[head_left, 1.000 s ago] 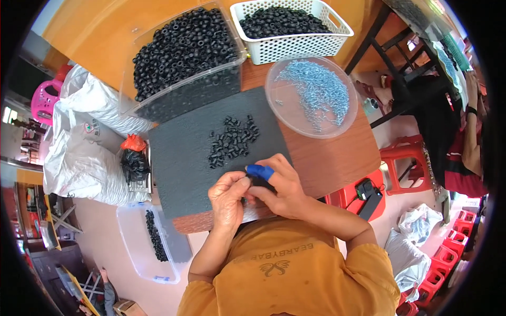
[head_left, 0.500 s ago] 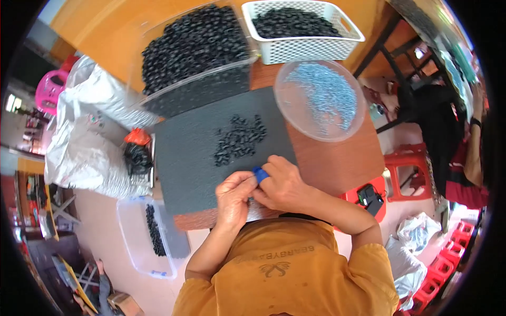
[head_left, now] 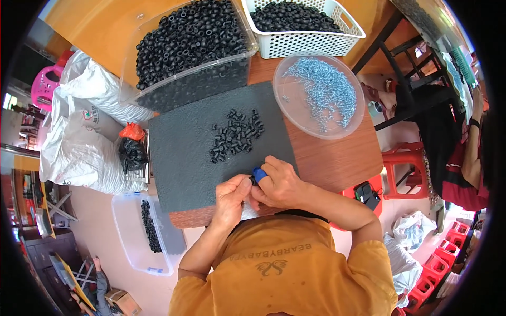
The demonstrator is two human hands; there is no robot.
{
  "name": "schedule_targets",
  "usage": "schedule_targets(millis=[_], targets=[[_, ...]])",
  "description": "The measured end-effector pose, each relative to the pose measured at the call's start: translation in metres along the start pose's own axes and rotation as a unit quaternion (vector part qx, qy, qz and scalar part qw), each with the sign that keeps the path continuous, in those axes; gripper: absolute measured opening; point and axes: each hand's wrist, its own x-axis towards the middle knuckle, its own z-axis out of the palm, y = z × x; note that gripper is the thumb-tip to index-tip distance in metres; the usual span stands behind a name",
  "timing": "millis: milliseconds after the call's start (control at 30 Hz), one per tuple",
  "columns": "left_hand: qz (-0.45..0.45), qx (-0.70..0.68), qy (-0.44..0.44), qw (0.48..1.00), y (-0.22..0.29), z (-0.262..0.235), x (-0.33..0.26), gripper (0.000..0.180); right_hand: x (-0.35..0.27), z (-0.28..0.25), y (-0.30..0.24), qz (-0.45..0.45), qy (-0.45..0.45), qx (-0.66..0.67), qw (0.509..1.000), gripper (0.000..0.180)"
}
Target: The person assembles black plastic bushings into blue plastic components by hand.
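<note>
Near the front edge of the table, my two hands meet over a dark grey mat (head_left: 179, 158). My left hand (head_left: 230, 200) pinches a small black plastic part (head_left: 253, 180) between thumb and fingers. Closed against it from the other side is my right hand (head_left: 282, 184), with a blue finger band (head_left: 259, 174) on one finger. Whatever the right fingertips grip is hidden by the hand. Just beyond the hands lies a loose pile of small black tubular parts (head_left: 237, 136) on the mat.
Behind the mat stand a clear bin (head_left: 195, 79) and a white basket (head_left: 311, 45), both holding black parts. A round clear tray (head_left: 295, 116) with small shiny silver-blue pieces sits right. White sacks (head_left: 89, 152) and a clear floor bin (head_left: 126, 231) are left; a red stool (head_left: 403, 171) stands right.
The hands stay together, with small finger shifts; the black part now shows between them. The whole view has shifted slightly.
</note>
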Motion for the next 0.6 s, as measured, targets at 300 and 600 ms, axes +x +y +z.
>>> schedule_targets(millis=[300, 600], targets=[[-0.016, 0.028, -0.028, 0.999, 0.003, -0.005, 0.003, 0.032, 0.012, -0.01, 0.007, -0.129, -0.07, -0.013, 0.989, 0.028], [-0.025, 0.01, -0.024, 0.999, 0.009, 0.002, 0.001, 0.036, 0.018, -0.013, 0.022, -0.064, -0.031, 0.031, 0.997, 0.032]])
